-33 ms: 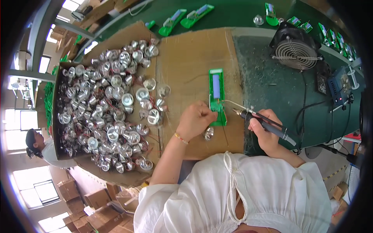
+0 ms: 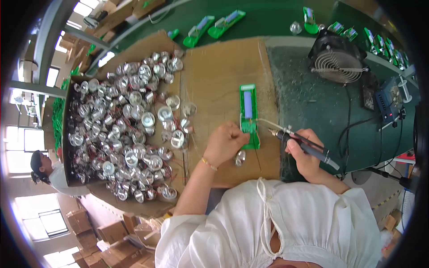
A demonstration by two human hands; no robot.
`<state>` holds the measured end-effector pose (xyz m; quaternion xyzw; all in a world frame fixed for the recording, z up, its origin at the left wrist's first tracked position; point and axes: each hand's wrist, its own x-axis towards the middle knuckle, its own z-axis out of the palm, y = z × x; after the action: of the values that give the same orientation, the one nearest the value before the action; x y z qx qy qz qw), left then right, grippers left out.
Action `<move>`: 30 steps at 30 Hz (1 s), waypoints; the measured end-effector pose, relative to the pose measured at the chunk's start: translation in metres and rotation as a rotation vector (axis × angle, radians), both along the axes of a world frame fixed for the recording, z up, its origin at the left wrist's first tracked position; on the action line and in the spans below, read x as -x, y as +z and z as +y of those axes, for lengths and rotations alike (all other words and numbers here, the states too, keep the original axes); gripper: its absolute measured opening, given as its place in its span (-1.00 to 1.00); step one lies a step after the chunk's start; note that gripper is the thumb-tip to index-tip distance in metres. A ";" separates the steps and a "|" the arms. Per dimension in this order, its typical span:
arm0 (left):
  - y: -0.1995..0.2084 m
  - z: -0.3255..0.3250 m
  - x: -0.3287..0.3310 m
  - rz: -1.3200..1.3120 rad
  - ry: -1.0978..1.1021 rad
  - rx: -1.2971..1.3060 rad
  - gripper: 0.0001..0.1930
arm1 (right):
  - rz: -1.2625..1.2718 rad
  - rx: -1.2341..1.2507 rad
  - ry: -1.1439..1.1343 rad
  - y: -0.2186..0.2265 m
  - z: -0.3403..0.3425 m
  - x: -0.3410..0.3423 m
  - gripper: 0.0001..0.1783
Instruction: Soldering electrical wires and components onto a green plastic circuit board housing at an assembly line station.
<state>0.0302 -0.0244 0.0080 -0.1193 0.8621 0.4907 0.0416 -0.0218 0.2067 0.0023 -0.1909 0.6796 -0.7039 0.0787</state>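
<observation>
An open green plastic housing (image 2: 254,142) lies on the cardboard, with a purple cylindrical battery (image 2: 248,105) in its upper part and a small green circuit board (image 2: 248,127) below that. My left hand (image 2: 227,142) is closed in a pinch at the board's left edge; what is between the fingertips is too small to make out. A silvery reflector cup (image 2: 240,158) lies just below those fingers. My right hand (image 2: 305,154) grips a soldering iron (image 2: 312,151) with a thin curved guide tube fixed along it. Its tip points at the housing from the right, apart from the board.
Many reflector cups with red wires fill a cardboard box (image 2: 71,134) at left, some spilling onto the cardboard sheet (image 2: 214,67). A fan (image 2: 338,64) and a blue soldering station (image 2: 388,102) stand at right, with cables nearby. More green housings (image 2: 227,24) line the back. Another person (image 2: 58,174) is far left.
The whole view has shifted slightly, so the bench sits a little lower. Both hands keep nearly the same pose beside the housing.
</observation>
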 end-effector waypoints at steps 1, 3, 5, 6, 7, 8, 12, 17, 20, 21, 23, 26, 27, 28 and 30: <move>-0.003 0.002 -0.001 0.016 0.001 0.052 -0.83 | 0.010 0.009 -0.019 -0.005 0.002 0.002 -0.85; 0.003 0.006 -0.007 0.047 0.016 0.143 -0.83 | 0.032 0.034 -0.042 -0.010 0.002 0.009 -0.84; 0.000 0.012 -0.015 0.127 0.169 0.005 -0.80 | 0.018 0.029 -0.075 -0.013 0.009 0.018 -0.84; -0.008 0.012 -0.018 0.191 0.309 -0.165 -0.79 | 0.016 0.019 -0.095 -0.014 0.013 0.023 -0.84; 0.010 0.014 -0.019 0.130 0.405 -0.110 -0.76 | 0.039 0.035 -0.131 -0.013 0.017 0.026 -0.83; 0.008 0.014 -0.018 0.107 0.301 -0.019 -0.76 | 0.039 0.043 -0.161 -0.016 0.024 0.033 -0.83; 0.020 0.013 0.024 -0.073 0.088 0.179 -0.80 | -0.008 -0.025 -0.209 -0.015 0.027 0.050 -0.83; 0.024 -0.002 0.163 0.148 -0.018 0.347 -0.81 | -0.116 0.010 -0.234 -0.039 0.022 0.054 -0.86; 0.002 -0.024 0.251 0.361 0.123 0.312 -0.77 | -0.153 -0.065 -0.208 -0.037 0.024 0.051 -0.85; 0.000 -0.033 0.275 0.483 0.156 0.380 -0.76 | -0.149 -0.086 -0.209 -0.032 0.027 0.051 -0.85; 0.008 -0.059 0.304 0.672 0.169 0.675 -0.62 | -0.216 0.002 -0.219 -0.025 0.027 0.052 -0.84; 0.014 -0.077 0.316 0.430 0.040 0.847 -0.46 | -0.217 0.015 -0.196 -0.025 0.025 0.052 -0.84; 0.008 -0.084 0.318 0.355 -0.021 0.944 -0.43 | -0.219 0.015 -0.191 -0.026 0.024 0.053 -0.84; 0.004 -0.081 0.314 0.276 -0.062 1.031 -0.45 | -0.209 0.013 -0.193 -0.027 0.024 0.054 -0.84; -0.015 -0.101 0.323 0.276 -0.090 1.094 -0.48 | -0.198 0.008 -0.168 -0.028 0.022 0.056 -0.84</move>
<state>-0.2930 -0.1254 -0.0073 -0.0211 0.9925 -0.0189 -0.1187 -0.0779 0.2288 -0.0261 -0.0632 0.6793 -0.7261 0.0857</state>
